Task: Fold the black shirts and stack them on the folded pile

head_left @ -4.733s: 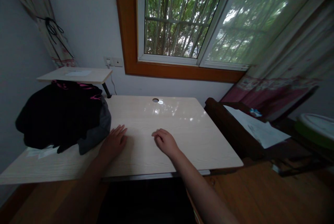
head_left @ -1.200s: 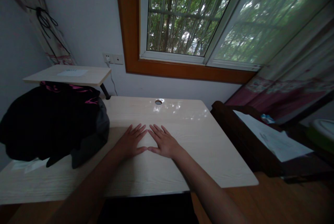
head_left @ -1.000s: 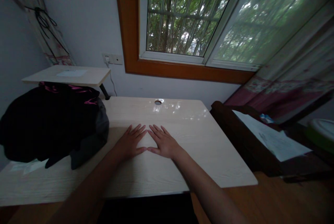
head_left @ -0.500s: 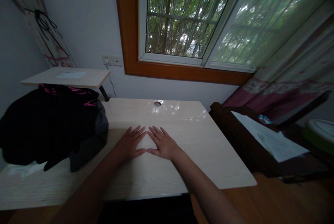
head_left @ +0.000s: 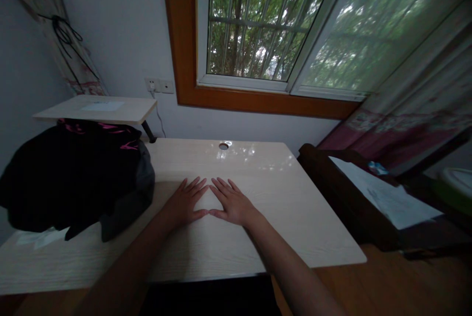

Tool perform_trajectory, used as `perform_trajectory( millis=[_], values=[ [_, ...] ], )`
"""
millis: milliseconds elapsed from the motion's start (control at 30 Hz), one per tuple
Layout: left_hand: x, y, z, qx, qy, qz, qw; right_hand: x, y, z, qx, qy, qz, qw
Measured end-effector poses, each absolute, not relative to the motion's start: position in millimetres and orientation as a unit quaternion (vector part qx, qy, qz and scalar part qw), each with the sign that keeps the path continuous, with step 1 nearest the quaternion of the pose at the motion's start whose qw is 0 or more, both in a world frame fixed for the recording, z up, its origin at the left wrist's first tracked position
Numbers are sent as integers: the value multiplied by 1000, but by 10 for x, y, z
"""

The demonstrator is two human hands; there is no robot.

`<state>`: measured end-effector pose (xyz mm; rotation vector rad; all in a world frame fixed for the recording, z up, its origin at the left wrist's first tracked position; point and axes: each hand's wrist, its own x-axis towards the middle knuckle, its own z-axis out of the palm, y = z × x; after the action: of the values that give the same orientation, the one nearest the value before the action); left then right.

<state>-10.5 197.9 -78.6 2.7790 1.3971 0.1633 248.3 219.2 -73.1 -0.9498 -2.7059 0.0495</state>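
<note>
My left hand [head_left: 184,204] lies flat, palm down, on a pale wood-grain desk [head_left: 291,222], fingers spread. Beside it my right hand [head_left: 232,203] rests the same way. The thumbs and index fingertips of the two hands meet or nearly meet, framing a small patch of desktop. Neither hand holds anything. To the left of my left hand is a heap of black cloth [head_left: 81,173] with pink markings and a grey part, apparently clothing.
A small raised shelf [head_left: 132,112] with a paper [head_left: 103,106] stands at the back left. A cable hole [head_left: 223,146] is near the desk's back edge. Wall sockets [head_left: 159,85] and a window frame [head_left: 258,104] lie beyond. At right, dark furniture [head_left: 332,188] carries a white sheet [head_left: 383,198].
Both hands keep their place and pose on the desk. The whole view has shifted very slightly; nothing was picked up or moved.
</note>
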Motion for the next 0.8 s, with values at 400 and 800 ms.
perform_trajectory(
  millis=[400,800],
  values=[
    [-100,1972,-782,889,455,54,13,2489,2201,-755,-325,-936,17,135],
    [-94,1979,-784,889,454,58,14,2491,2210,-779,-326,-936,19,131]
  ],
)
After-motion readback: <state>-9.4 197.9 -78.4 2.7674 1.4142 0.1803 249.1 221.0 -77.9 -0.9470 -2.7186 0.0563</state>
